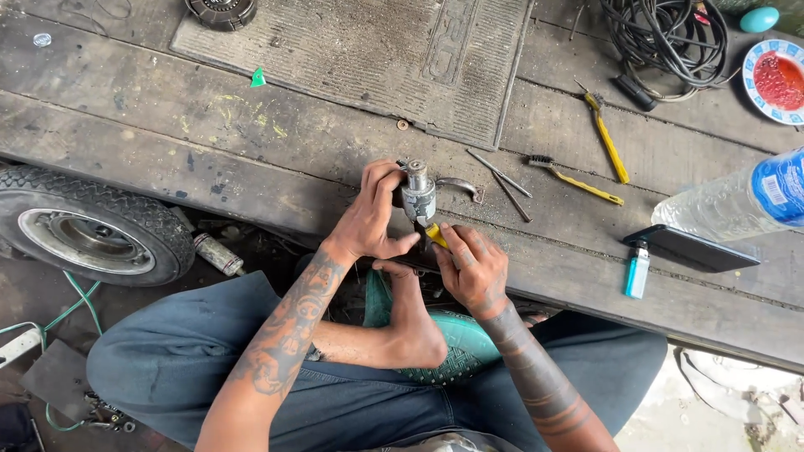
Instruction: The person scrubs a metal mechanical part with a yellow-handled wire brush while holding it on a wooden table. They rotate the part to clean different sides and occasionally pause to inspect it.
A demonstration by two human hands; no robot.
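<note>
our left hand [373,219] wrapped round a small metal part [417,197] at the wooden platform's [251,151] edge, our right hand [471,266] gripping a yellow-handled tool [435,235] just under it, lighter [636,269] and phone [691,249] off right, yellow pliers [606,134] and cables [666,33] further back

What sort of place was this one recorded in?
Probably an informal repair workshop: a worn wooden platform strewn with yellow-handled pliers, a small wheel beside it, and both hands working a metal part.

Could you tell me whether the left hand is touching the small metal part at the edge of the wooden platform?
Touching. The head view shows the left hand wrapped around the metal part, fingers against its side with no gap.
</note>
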